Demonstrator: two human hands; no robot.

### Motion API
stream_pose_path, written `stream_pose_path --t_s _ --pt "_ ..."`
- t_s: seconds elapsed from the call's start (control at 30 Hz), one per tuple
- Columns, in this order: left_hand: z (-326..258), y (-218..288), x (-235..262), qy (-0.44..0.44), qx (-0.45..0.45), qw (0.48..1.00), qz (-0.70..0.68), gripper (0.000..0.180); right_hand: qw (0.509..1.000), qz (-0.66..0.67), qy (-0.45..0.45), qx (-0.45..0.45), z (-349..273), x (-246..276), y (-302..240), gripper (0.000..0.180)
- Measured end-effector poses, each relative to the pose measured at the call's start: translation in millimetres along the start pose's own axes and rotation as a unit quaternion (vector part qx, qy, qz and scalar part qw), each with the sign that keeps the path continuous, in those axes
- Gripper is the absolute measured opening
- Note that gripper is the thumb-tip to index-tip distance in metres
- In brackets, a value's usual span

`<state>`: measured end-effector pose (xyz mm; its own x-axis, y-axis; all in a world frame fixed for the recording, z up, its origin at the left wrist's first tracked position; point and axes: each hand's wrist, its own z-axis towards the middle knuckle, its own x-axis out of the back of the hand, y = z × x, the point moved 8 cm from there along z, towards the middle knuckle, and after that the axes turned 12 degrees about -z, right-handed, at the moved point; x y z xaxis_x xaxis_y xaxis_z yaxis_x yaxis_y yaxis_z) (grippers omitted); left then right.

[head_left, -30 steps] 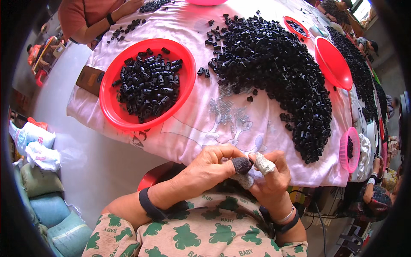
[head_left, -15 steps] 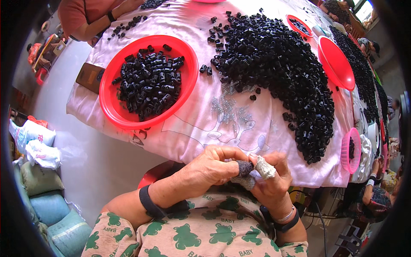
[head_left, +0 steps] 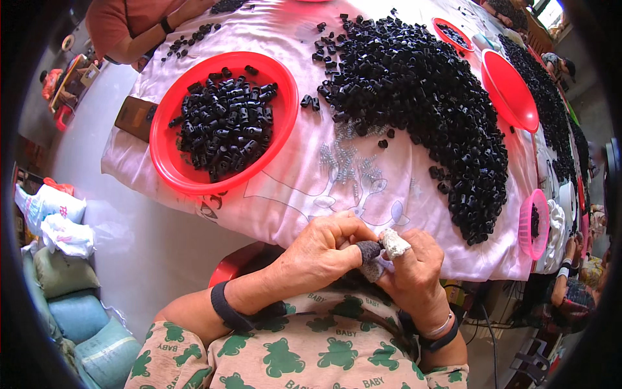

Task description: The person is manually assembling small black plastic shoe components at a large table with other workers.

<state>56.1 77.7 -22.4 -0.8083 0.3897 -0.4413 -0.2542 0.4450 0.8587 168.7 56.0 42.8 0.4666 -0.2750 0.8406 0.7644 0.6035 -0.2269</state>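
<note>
My left hand (head_left: 324,249) and my right hand (head_left: 414,262) meet in front of my body, at the table's near edge. Their closed fingertips press together around a small black plastic part, mostly hidden by the fingers. Dark grey cloth wraps my left thumb, and a whitish covering sits on a right-hand digit. Just beyond my hands, a patch of small metal coil springs (head_left: 346,162) lies on the cloth. A large heap of small black plastic parts (head_left: 414,84) curves round to the right. To the left, a red basin (head_left: 291,123) holds black cylindrical pieces with holes.
Pink-white cloth (head_left: 278,207) covers the table. A brown phone-like case (head_left: 134,118) lies beside the basin. Farther right are another red basin (head_left: 512,97) and a pink basket (head_left: 526,223). Another person's arm (head_left: 146,39) rests at the far left. Stuffed sacks (head_left: 74,314) stand on the floor.
My hands have shifted slightly, and the right fingers have turned and closed in toward the left ones. The black part between them shows less. The basin and heap look the same.
</note>
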Motion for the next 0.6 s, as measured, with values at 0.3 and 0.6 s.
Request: stream_pose_path --t_s 0.3,0.6 --pt "-1 6 -4 -0.039 -0.058 0.994 0.089 0.023 1.0 0.02 -0.014 -0.002 -4 -1 4 0.03" --pt "-1 5 -5 -0.053 -0.049 0.997 0.016 0.021 0.999 0.033 0.016 0.033 -4 0 -5 0.027"
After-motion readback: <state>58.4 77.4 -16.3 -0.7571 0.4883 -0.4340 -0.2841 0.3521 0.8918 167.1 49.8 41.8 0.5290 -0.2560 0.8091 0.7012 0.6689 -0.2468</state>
